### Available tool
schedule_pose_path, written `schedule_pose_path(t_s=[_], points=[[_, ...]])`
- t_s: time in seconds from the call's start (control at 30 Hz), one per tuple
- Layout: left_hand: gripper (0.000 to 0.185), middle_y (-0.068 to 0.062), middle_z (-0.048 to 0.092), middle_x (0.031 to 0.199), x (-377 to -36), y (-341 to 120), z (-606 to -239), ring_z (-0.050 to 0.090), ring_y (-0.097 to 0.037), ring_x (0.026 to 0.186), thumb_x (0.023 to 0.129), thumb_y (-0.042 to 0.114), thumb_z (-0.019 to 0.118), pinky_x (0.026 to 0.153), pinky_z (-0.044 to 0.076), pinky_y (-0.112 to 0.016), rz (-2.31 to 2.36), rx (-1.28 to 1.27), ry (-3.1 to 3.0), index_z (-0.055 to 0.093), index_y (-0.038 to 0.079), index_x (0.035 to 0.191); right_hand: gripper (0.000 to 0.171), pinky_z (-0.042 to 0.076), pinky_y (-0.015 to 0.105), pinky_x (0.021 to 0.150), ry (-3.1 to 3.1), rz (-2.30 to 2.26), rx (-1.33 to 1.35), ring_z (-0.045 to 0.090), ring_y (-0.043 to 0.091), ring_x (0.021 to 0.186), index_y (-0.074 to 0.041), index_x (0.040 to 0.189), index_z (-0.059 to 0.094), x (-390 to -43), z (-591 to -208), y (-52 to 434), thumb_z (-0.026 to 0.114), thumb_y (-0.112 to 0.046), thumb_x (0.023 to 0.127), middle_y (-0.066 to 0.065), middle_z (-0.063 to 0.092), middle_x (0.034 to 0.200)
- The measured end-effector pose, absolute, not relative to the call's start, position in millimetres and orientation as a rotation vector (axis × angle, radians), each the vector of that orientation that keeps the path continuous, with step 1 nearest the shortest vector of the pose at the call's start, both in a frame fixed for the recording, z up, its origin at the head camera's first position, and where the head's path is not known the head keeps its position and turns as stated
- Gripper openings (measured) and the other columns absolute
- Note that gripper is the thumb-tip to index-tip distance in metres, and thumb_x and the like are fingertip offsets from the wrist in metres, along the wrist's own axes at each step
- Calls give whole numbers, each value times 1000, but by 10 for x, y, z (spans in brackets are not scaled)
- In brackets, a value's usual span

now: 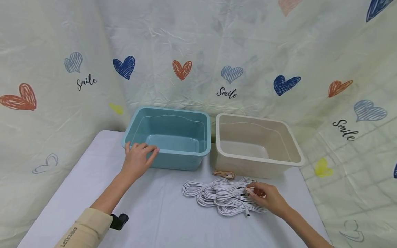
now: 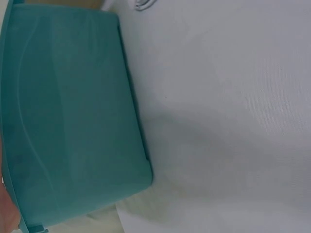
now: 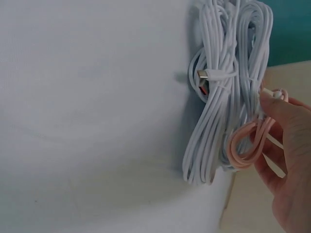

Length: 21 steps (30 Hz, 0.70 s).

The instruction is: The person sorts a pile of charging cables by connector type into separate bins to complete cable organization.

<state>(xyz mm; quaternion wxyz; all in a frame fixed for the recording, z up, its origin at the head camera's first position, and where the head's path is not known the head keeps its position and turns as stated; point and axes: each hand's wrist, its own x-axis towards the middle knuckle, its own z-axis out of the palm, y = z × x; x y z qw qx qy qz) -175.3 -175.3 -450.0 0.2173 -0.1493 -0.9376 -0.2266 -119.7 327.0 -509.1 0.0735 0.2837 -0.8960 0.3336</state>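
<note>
1. The right hand (image 1: 266,198) rests at the 3 o'clock edge of the pile of white cables (image 1: 221,194). In the right wrist view its fingertips (image 3: 272,104) pinch a loop of pink cable (image 3: 250,143) that lies against the white strands.
2. The left hand (image 1: 138,158) rests on the near left rim of the blue bin (image 1: 173,137), fingers relaxed and laid over the edge, not clamped round it.
3. The white pile lies on the white tablecloth (image 1: 155,213), at 6 o'clock from the gap between the blue bin and the beige bin (image 1: 257,146). A second small pink coil (image 1: 224,174) lies just at 12 o'clock of the pile, near the beige bin's front wall.
4. Likely trouble: the pink loop is threaded among white strands, so lifting it could drag several white coils along and loosen the bundle. The cause would be friction and crossed loops, not a weak pinch.
5. A white cable's plug (image 3: 206,76) pokes free on the pile's outer side; it may snag on another loop.
6. The blue bin is only steadied by a light hand, so a tug across the table might shift it.
7. In the head view the pile's long axis runs roughly 9 to 3 o'clock, tipped slightly towards 4. The pinched pink loop's closed end points away from the palm, into the pile.
</note>
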Motion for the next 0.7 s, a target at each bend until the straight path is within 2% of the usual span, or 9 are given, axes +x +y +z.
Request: schedule_pose_path(t_s=[0.7], points=[[20, -15, 75, 98, -1763, -1752, -4507, 64, -46, 97, 102, 24, 71, 111, 23, -83, -649, -416, -2598, 81, 8, 107, 29, 56, 24, 57, -2691, 1059, 1013, 59, -1, 70, -5, 114, 75, -1346, -4579, 3071, 81, 4, 87, -8, 65, 81]])
